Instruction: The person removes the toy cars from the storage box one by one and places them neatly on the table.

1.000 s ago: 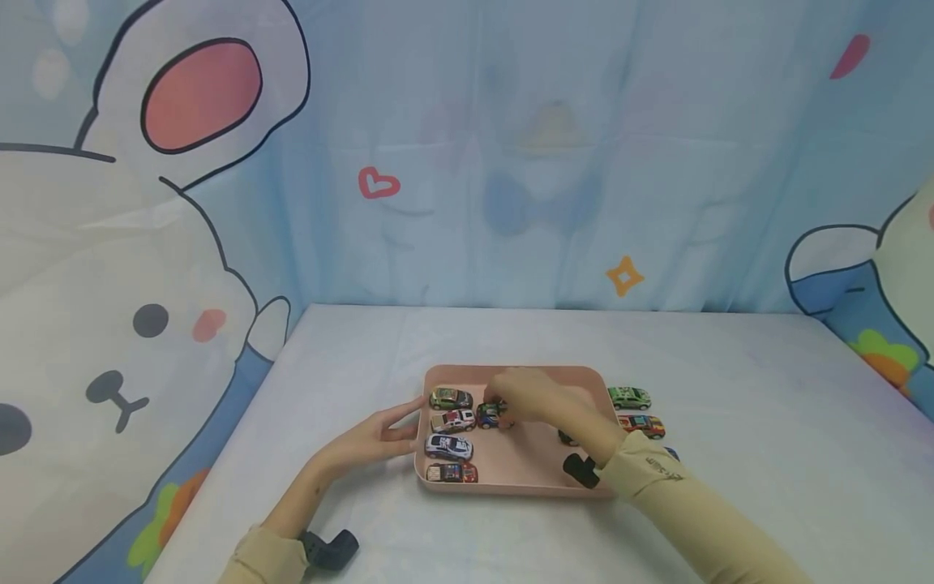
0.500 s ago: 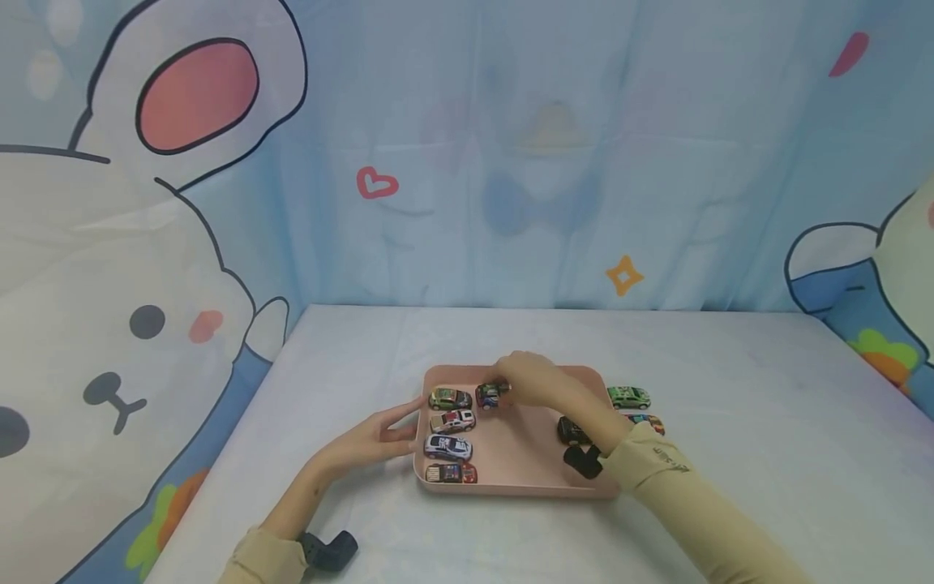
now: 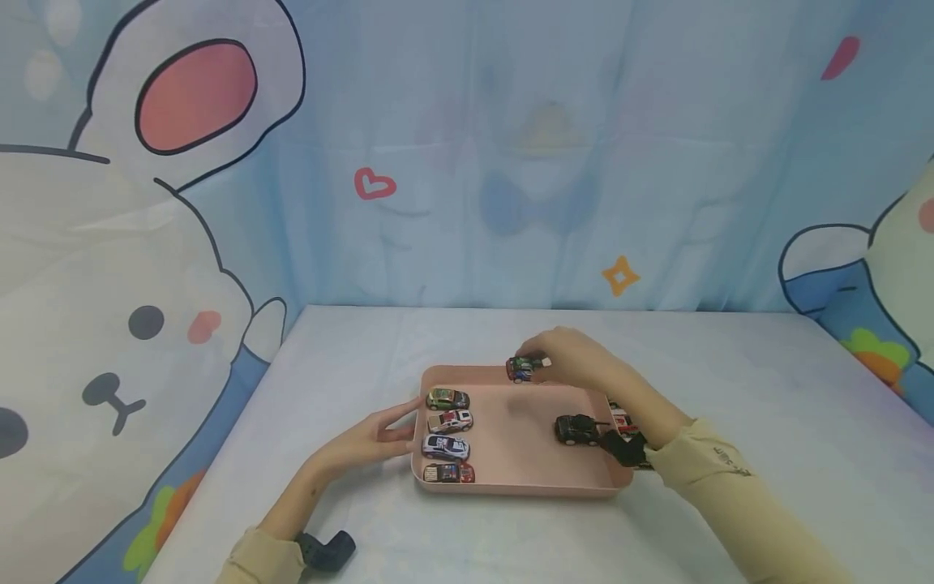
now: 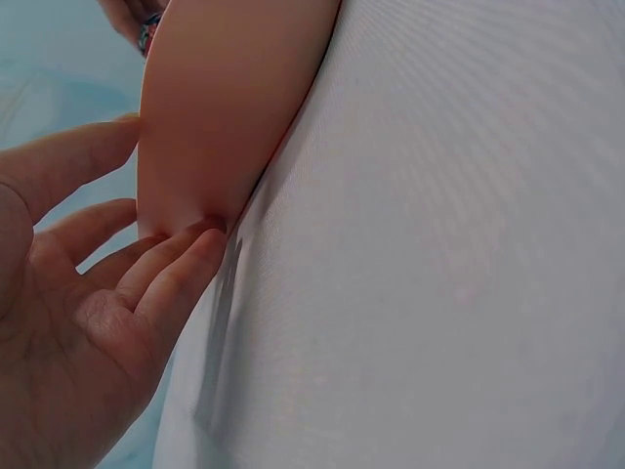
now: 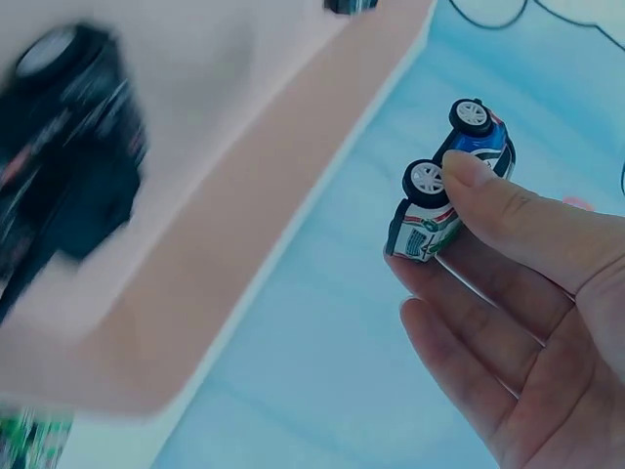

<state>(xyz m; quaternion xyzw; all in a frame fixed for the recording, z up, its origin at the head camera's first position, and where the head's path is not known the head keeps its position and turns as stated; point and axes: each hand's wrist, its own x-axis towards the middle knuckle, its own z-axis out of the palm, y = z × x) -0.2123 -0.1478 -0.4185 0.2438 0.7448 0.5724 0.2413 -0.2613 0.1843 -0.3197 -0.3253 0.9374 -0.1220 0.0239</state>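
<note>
My right hand [image 3: 572, 357] pinches a small blue, white and green toy car [image 5: 474, 147] between thumb and fingers. In the head view that car hangs over the far rim of the pink tray [image 3: 518, 490]. At the tray's left side, my left hand [image 3: 365, 442] touches the outer wall with its fingers spread and fairly straight; the left wrist view shows fingertips against the wall. Down the tray's left side stand a green toy car [image 3: 448, 399], a white-and-red one [image 3: 450, 421], a white-and-blue one [image 3: 446, 448] and a red-and-black one [image 3: 448, 473].
A black toy vehicle [image 3: 576, 430] stands in the tray's right part, under my right forearm. Outside the tray's right edge, a red-and-white toy car [image 3: 623, 418] is partly covered by the arm. White cloth [image 3: 409, 539] covers the table, and a printed curtain [image 3: 452, 243] hangs behind.
My right hand has lifted the blue toy car from the tray floor, moving it away and to the right, above the far rim. The left hand stays at the tray's side.
</note>
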